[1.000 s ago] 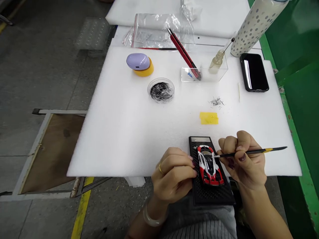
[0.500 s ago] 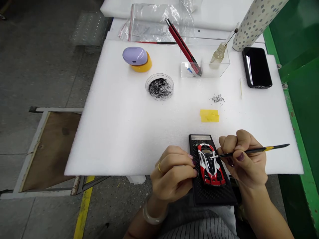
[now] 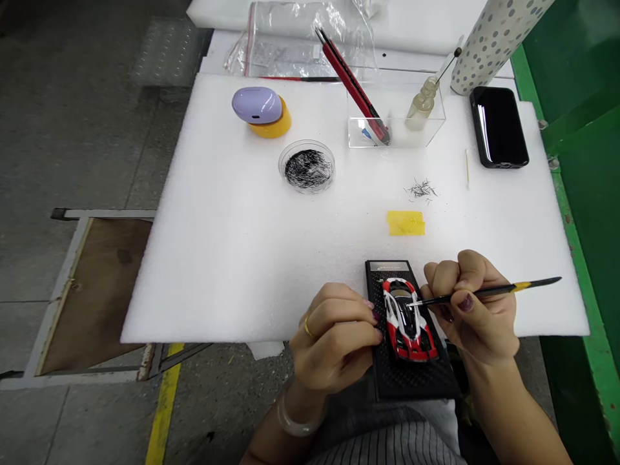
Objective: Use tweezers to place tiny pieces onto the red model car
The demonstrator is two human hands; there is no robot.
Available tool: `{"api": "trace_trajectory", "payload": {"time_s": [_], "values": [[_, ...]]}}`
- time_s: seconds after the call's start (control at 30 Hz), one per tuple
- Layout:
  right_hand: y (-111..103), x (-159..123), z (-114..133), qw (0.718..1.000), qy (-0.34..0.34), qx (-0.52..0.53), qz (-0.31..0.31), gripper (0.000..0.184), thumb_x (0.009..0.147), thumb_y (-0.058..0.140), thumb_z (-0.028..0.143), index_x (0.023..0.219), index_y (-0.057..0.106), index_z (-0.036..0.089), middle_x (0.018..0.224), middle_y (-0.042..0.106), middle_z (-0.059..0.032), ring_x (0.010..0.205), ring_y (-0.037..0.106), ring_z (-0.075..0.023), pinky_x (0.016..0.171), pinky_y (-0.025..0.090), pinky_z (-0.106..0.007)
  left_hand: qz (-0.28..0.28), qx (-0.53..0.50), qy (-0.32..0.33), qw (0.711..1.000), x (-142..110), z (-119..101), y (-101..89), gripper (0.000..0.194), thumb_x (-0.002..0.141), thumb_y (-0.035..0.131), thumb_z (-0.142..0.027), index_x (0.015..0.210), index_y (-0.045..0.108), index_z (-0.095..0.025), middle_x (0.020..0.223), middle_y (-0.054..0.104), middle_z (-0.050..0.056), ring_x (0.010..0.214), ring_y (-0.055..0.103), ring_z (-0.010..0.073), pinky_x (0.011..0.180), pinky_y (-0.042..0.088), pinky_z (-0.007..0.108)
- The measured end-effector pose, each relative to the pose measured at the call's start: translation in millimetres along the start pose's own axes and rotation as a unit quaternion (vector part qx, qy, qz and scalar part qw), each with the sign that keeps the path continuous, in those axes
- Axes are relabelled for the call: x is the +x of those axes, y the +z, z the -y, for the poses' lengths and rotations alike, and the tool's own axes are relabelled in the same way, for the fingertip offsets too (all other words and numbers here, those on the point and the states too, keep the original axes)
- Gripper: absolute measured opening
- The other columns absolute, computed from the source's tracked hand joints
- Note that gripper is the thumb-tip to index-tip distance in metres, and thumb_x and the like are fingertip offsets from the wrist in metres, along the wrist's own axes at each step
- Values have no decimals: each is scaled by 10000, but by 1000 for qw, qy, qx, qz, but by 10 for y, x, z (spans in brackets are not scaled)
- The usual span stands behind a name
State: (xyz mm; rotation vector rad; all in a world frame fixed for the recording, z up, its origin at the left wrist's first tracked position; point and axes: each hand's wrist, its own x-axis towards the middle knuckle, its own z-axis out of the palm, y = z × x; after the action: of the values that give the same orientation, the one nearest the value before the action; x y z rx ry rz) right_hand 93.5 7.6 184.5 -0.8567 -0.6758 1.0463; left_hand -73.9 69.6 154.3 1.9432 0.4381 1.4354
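Note:
A small red, white and black model car [image 3: 407, 319] sits on a black textured base [image 3: 411, 374] at the near edge of the white foam sheet [image 3: 232, 245]. My left hand [image 3: 334, 336] is curled against the base's left side, fingertips touching the car and base. My right hand [image 3: 475, 310] pinches thin black tweezers with a yellow band [image 3: 484, 293]. The tip rests on the car's roof.
On the foam lie a yellow pad [image 3: 405, 223], a scatter of tiny black pins [image 3: 421, 189], a clear dish of pins [image 3: 307, 166], a clear box [image 3: 396, 116] with a red knife and small bottle, a purple earbud case [image 3: 258, 106], a black phone [image 3: 498, 126] and a dotted cylinder [image 3: 489, 39].
The view has shifted slightly, so the foam and objects sit a little higher and further left. The tweezers' tip moved a little further left onto the car roof. Both hands keep their hold.

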Motion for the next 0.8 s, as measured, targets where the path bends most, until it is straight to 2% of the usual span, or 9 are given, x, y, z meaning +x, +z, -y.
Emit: {"api": "trace_trajectory", "payload": {"time_s": [0.8], "values": [[-10,-17,0,1000,-1,5,3,150,886,723,179,797,613,228,602,513,36,546,394,-113,476,330,-245,-3,6,-2,1000,-9,-6,3,93,910,640,-45,839,632,-106,889,633,27,839,617,129,755,576,332]]}}
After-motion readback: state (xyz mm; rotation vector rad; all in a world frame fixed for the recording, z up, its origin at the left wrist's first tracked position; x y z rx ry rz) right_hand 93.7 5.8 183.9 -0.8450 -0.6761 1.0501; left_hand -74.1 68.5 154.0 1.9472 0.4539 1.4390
